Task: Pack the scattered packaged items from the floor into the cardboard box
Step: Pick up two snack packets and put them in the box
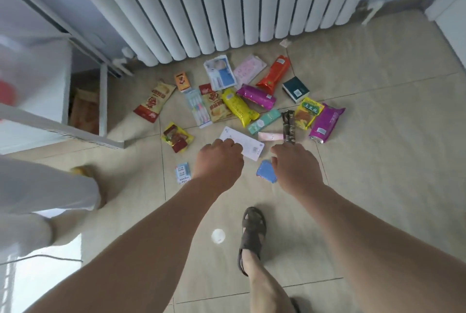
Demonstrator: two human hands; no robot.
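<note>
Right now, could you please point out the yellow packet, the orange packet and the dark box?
yellow packet point(239, 107), head view, middle of wrapper
orange packet point(274, 74), head view, mid body
dark box point(295, 88), head view, top face

Bright daylight, floor point(378, 136) glare, blurred warped edges.

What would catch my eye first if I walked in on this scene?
Bright snack packets litter the tiled floor below a big white radiator, a yellow packet at their middle. Nearer, two bare arms reach down, the left hand over a white card, the right hand beside a blue packet.
</note>
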